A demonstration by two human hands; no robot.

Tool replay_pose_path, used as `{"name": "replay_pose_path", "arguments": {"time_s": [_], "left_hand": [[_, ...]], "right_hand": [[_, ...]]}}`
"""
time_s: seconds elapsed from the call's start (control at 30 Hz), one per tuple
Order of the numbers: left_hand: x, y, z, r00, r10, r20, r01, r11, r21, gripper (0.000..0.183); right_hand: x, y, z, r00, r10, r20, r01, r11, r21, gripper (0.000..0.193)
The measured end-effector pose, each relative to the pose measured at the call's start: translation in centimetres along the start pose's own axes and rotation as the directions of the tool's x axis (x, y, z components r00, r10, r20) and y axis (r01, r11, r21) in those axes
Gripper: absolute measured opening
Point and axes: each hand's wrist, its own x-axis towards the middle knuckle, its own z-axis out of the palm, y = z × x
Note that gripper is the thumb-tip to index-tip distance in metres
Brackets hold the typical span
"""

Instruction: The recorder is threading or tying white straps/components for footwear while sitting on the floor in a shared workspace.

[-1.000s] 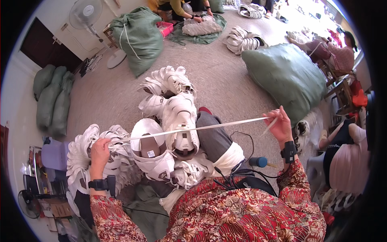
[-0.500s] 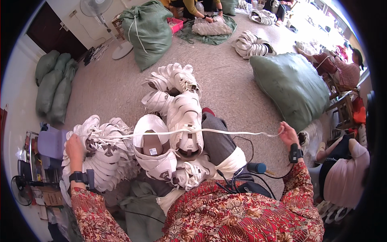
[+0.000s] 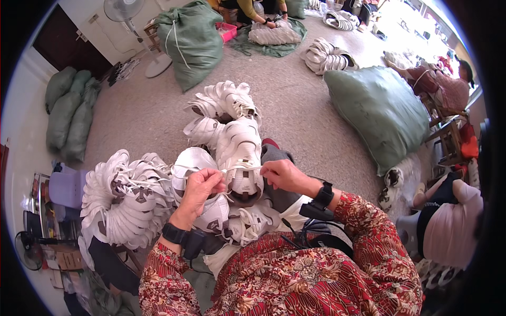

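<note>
- Narrow white fabric shoelace (image 3: 242, 168) crosses above stacked white, brown-trimmed shoe uppers (image 3: 239, 139).
- Left hand (image 3: 201, 187) pinches it between thumb and fingers.
- Right hand (image 3: 284, 175), near the left but apart, pinches it likewise.

Lace (image 3: 243, 168) over shoes (image 3: 238, 141) (sack (image 3: 375, 118) rightward)

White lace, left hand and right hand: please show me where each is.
Left hand (image 3: 200, 188), head view: middle of the hand.
Right hand (image 3: 286, 175), head view: back of the hand.
White lace (image 3: 243, 168), head view: stretch between the hands.
</note>
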Motion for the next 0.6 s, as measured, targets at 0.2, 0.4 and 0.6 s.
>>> {"name": "replay_pose_path", "arguments": {"time_s": [0.2, 0.4, 0.6], "left_hand": [[1.9, -1.3, 0.4, 0.996, 0.082, -0.03, -0.073, 0.97, 0.232, 0.012], [3.6, -1.4, 1.2, 0.984, 0.133, -0.116, -0.11, 0.976, 0.186, 0.008], [5.5, -2.8, 0.6, 0.918, 0.383, -0.1, -0.342, 0.895, 0.286, 0.009]], "right_hand": [[1.5, 0.9, 1.0, 0.947, -0.237, -0.218, 0.186, 0.955, -0.232, 0.012], [1.8, 1.1, 1.1, 0.948, -0.249, -0.199, 0.192, 0.944, -0.267, 0.014], [2.0, 1.5, 2.2, 0.884, -0.412, -0.222, 0.277, 0.843, -0.46, 0.014]]}}
